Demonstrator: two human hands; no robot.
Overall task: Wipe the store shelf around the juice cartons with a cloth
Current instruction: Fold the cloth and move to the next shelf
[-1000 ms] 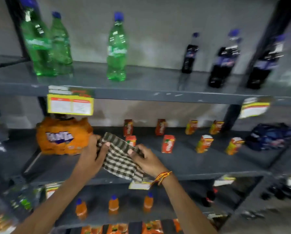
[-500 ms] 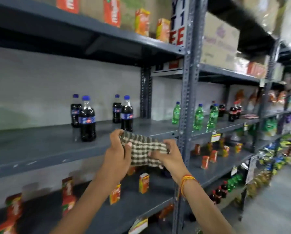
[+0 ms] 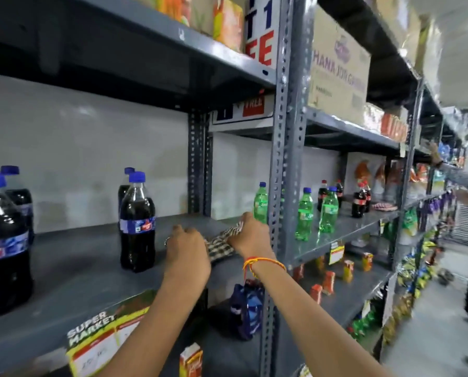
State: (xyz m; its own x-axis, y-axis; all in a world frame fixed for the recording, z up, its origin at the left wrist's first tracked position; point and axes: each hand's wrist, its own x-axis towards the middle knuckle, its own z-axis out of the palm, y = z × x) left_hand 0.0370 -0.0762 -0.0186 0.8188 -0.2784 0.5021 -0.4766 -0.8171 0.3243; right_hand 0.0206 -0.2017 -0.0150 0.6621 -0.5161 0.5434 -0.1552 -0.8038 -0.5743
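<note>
Both hands, left [image 3: 187, 247] and right [image 3: 250, 235], pinch a checked cloth [image 3: 222, 244] flat on the cola-bottle shelf [image 3: 72, 270] | juice cartons [image 3: 333, 276] stand one shelf lower, down-right, nearer the right hand.

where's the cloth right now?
Head view, centre: the checked cloth lies on the grey shelf between the left hand and right hand, right of the cola bottle.

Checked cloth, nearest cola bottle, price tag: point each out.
checked cloth [image 3: 219, 244], head view, the stretch showing between both hands.
cola bottle [image 3: 137, 227], head view, its label band.
price tag [image 3: 97, 346], head view, its white panel.
</note>
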